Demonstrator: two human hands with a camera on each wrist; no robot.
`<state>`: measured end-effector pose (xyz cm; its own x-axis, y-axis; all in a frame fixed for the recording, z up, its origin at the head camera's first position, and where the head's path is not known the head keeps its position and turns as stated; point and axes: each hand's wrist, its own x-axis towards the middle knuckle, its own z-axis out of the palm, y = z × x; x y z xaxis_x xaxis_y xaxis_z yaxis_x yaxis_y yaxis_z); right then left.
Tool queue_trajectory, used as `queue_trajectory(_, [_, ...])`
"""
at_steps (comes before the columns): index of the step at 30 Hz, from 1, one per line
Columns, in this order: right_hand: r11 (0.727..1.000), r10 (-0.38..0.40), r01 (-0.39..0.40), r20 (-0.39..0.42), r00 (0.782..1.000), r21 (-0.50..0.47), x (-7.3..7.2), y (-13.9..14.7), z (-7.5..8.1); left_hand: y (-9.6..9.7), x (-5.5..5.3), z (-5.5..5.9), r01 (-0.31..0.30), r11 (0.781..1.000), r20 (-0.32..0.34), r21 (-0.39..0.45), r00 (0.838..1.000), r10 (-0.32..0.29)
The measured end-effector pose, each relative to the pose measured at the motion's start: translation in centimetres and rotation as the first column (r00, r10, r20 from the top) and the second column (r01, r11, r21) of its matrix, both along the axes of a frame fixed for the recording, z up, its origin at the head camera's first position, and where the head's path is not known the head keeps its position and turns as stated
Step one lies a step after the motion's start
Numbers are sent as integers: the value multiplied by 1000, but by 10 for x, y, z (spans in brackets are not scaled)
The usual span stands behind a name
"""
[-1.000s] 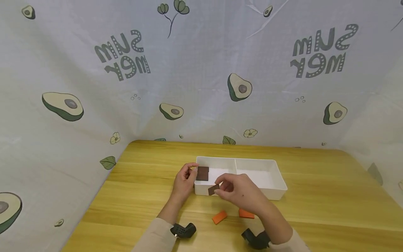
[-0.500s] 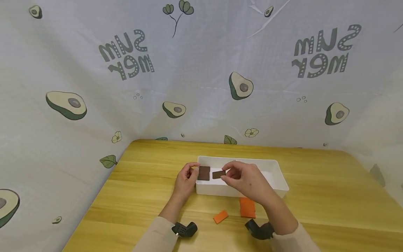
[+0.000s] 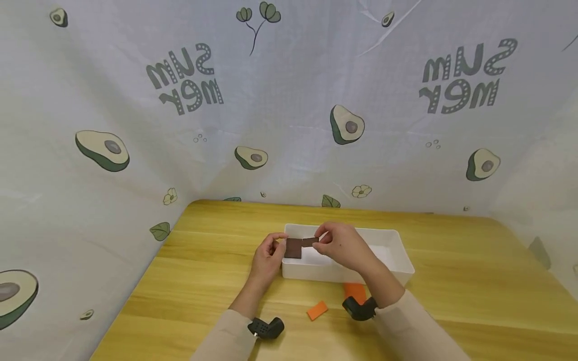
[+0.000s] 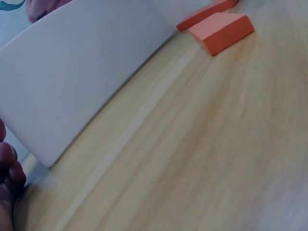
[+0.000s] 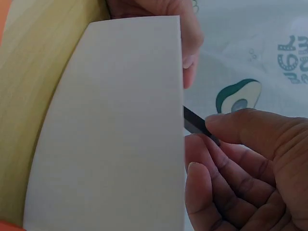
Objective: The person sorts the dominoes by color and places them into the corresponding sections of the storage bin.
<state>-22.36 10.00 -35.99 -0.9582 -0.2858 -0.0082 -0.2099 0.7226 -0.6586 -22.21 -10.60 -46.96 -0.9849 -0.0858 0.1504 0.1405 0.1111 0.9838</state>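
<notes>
A white two-part box (image 3: 311,272) stands on the wooden table. My left hand (image 3: 266,258) holds its left end wall at the rim, fingers outside and thumb at the edge. Inside the left compartment lie dark brown flat blocks (image 3: 294,248), side by side against that end. Between right thumb and fingertips, my right hand (image 3: 343,245) pinches one more small brown block (image 3: 309,242) over this compartment, close to the right of the others. In the right wrist view the box wall (image 5: 110,120) hides much of the pinched block (image 5: 196,122).
A small orange block (image 3: 317,310) lies on the table in front of the box. Larger orange blocks (image 3: 355,292) lie to its right, partly behind the right wrist camera (image 3: 359,308). A patterned curtain (image 3: 289,125) hangs behind the table.
My right hand has carried the brown block from in front of the box, over its front wall and back-left towards the other brown blocks. The left hand keeps its hold.
</notes>
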Motion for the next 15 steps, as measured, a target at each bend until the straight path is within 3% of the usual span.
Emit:
queue_trajectory(7, [995,68,-74,81,994,64,-13,-11,-16,-1,-1,1,0,1000,-38,-25,999,-1])
queue_trajectory(15, [971,143,-150,49,988,189,-19,-19,-22,-1,-3,0,5,1000,-34,-30,999,-6])
